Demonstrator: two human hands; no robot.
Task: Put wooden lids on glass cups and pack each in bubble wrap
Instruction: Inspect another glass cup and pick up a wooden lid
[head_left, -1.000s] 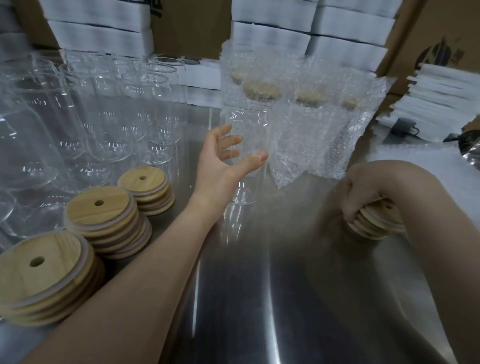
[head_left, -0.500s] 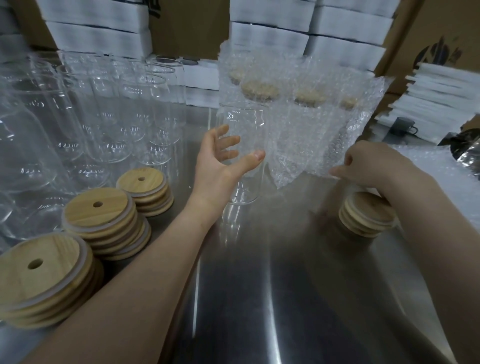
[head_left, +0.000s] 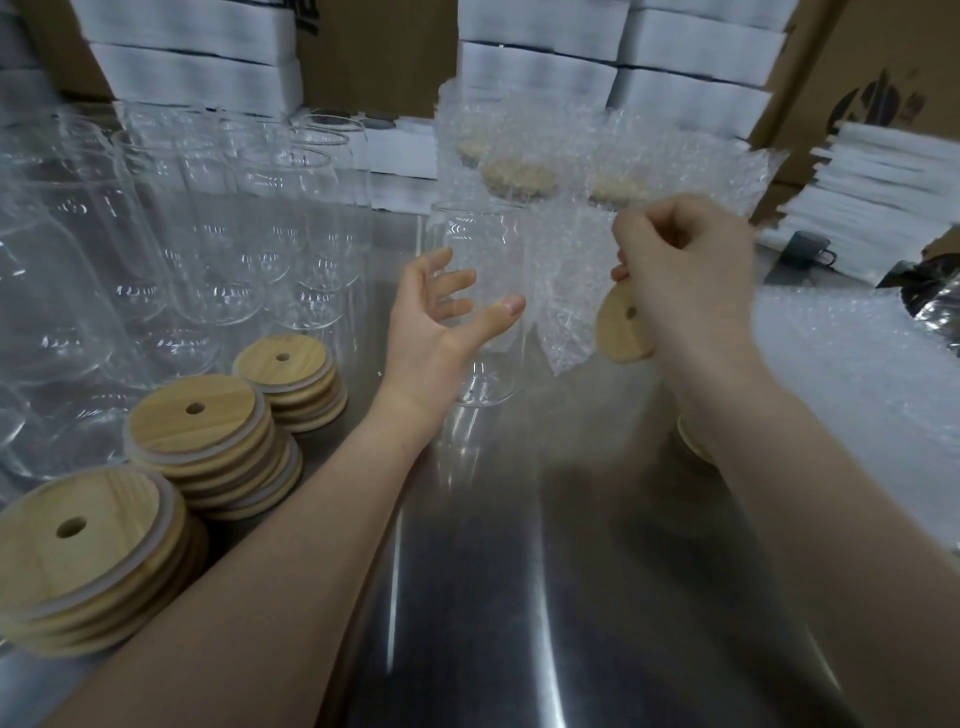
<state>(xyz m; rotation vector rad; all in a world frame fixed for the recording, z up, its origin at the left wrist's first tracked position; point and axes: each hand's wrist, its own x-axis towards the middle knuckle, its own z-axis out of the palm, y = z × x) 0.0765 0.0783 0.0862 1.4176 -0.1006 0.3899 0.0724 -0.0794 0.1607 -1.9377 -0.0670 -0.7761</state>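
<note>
The left forearm reaches in from the near left, and the left hand (head_left: 436, 332) cups a tall clear glass cup (head_left: 480, 364) that stands upright on the steel tabletop (head_left: 519, 571). Its fingers (head_left: 457, 278) are spread and loosely curved, thumb in front – whether they touch the glass I cannot tell. Right of the cup, the right hand (head_left: 685, 280) is raised with knuckles up, its fingers pinching a round wooden lid with a small hole (head_left: 623, 338) – tilted on edge, clear of the tabletop. Three stacks of wooden lids (head_left: 208, 441) sit near left; bubble-wrapped cups (head_left: 545, 171) stand just beyond.
</note>
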